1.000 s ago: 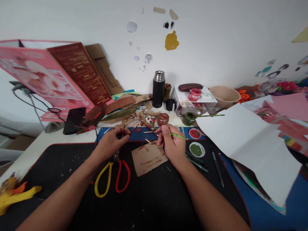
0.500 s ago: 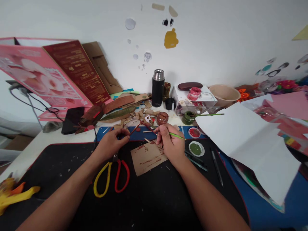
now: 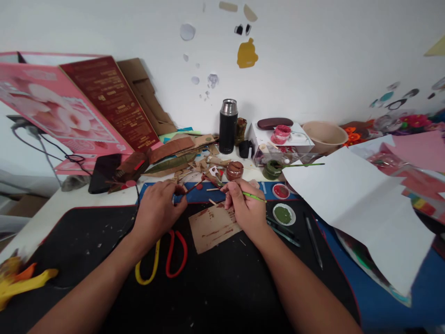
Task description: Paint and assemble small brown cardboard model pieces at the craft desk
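Observation:
My left hand (image 3: 158, 209) is closed, thumb against fingers, on a thin brown-painted stick (image 3: 193, 187) that points up and to the right. In my right hand (image 3: 246, 208) is a paintbrush (image 3: 255, 197) with a bright green handle; its bristle end lies beyond the fingers, near the stick's far end. I cannot tell whether the two touch. A piece of cardboard (image 3: 212, 229) streaked with brown paint lies beneath and left of my right hand. Below my left hand are scissors (image 3: 178, 260) with one yellow and one red handle, their blades hidden.
Behind my hands stand an open jar of brown paint (image 3: 235, 170), a green paint jar (image 3: 272, 170) with a brush across it, and a black flask (image 3: 228, 127). Lids of red (image 3: 281, 191) and green paint (image 3: 284, 215), pens and white paper (image 3: 351, 199) lie to the right.
My left hand has shifted slightly left and turned, covering the scissors' pivot, and the stick has drawn back with it. My right hand has moved a little left with the paintbrush.

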Demonstrator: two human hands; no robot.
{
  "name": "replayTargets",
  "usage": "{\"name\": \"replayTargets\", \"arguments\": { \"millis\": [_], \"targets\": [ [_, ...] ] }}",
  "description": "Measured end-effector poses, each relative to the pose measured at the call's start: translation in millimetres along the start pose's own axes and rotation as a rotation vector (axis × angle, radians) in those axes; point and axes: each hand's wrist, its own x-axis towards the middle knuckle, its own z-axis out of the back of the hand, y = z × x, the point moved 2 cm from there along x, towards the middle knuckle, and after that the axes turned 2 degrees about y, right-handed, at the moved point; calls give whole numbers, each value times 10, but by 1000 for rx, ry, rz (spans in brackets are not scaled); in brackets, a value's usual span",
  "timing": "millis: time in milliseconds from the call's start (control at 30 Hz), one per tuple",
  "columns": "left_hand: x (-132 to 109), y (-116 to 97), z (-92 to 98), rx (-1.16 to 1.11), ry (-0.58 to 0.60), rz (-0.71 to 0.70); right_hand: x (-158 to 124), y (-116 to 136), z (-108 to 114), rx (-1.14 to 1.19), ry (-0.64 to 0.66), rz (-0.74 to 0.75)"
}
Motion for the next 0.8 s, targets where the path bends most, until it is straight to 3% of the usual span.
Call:
{"name": "replayTargets", "arguments": {
  "millis": [233, 367, 500, 700, 800],
  "targets": [
    [-39, -140, 108, 289, -84, -120, -43, -4, -77, 7, 113, 63],
    [-60, -152, 162, 389, -123, -182, -14, -6, -31, -13, 56, 34],
    [-61, -148, 185, 446, -156, -235, 6, -11, 11, 11, -3, -2],
    [-46, -230, 200, 475, -211, -363, -33, -7, -56, 12, 97, 29],
    [-36, -245, 256, 484, -226, -409, -11, -11, -39, -19, 63, -7]
  ]
}}
